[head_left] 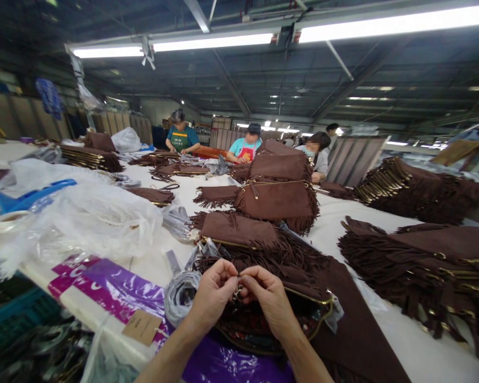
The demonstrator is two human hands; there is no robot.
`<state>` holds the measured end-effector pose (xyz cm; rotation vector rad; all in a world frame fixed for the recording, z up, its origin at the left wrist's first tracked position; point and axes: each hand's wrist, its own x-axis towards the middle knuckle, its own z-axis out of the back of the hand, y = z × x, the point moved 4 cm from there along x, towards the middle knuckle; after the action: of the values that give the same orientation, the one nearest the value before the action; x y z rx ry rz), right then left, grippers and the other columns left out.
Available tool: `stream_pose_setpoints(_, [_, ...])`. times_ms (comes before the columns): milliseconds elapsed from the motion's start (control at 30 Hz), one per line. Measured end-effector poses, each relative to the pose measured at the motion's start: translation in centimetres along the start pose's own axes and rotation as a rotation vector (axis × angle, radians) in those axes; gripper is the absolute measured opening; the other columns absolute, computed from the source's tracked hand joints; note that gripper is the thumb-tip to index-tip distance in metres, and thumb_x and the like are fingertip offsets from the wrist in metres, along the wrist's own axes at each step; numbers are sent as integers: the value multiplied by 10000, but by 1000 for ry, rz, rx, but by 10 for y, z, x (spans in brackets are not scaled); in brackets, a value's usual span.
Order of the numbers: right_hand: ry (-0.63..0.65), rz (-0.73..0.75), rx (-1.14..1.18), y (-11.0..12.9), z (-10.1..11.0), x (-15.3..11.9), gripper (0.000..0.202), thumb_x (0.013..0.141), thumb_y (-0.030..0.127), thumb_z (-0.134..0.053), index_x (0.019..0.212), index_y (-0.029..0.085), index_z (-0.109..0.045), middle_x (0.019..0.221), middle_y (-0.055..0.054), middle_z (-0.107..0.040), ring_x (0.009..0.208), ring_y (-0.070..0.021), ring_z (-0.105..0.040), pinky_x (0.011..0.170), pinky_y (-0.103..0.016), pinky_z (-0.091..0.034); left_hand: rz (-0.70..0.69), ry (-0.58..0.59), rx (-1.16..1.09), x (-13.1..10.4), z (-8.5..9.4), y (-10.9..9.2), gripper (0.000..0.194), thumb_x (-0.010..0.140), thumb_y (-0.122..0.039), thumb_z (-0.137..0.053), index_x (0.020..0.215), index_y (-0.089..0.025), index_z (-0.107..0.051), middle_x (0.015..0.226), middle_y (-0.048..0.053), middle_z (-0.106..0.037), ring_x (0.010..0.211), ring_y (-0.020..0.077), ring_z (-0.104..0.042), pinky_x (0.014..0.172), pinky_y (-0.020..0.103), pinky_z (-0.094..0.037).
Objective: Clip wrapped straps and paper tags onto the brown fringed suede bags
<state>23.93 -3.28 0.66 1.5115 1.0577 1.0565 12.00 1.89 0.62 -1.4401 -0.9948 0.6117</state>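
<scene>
Both hands meet above an unzipped brown fringed bag (303,276) whose dark patterned lining shows below them. My left hand (213,292) pinches with thumb and forefinger, touching a small metal clasp or ring (236,293). From the other side my right hand (265,295) pinches the same small piece; its exact kind is too small to tell. Left of my left hand lies a roll of grey plastic strip (179,295). The bag's gold zip curves out past my right wrist, and a flat brown fringed piece (355,319) spreads to the right.
Stacks of brown fringed bags stand ahead (279,199) and at the right (431,260). Crumpled clear plastic (99,218) covers the left of the white table. Purple printed plastic (123,287) and a cardboard tag (142,326) lie near. Several co-workers (245,146) work across the table.
</scene>
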Motion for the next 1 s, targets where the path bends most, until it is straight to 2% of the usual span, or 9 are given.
stream_pose_setpoints(333, [17,69,-26,-6,-1,2,291,771,449,-762,742,173,-673,656,14,-606,606,-143,-561,570,-224,-519,-29,-30,15,0,-1,3,118,721,-269,-565,737,-181,-488,584,-72,-488,463,59,-398,449,172,-329])
stream_pose_setpoints(600, [4,198,-203,4,-5,0,216,810,374,-674,698,191,-649,664,10,-594,632,-165,-544,592,-231,-476,-63,-78,63,-1,-1,5,84,699,-226,-547,704,-181,-477,598,-76,-448,467,50,-378,449,161,-333])
stream_pose_setpoints(833, [-18,167,-200,0,-8,-1,278,792,461,-710,715,195,-683,645,7,-602,624,-179,-555,594,-255,-491,-54,-103,54,1,1,9,110,736,-257,-554,743,-186,-470,608,-76,-456,461,56,-412,452,166,-363])
stream_pose_setpoints(933, [-42,157,-217,-2,-4,0,315,794,504,-712,750,192,-710,665,-8,-630,634,-187,-579,608,-268,-514,5,-19,89,0,3,1,125,788,-296,-530,827,-187,-483,644,-53,-511,492,86,-481,469,195,-415])
stream_pose_setpoints(1000, [-94,137,-208,-2,2,0,342,774,533,-726,779,191,-717,671,-13,-640,634,-194,-597,615,-281,-534,-26,45,227,-5,13,-11,176,830,-282,-485,964,-178,-529,792,8,-601,628,131,-579,582,255,-500])
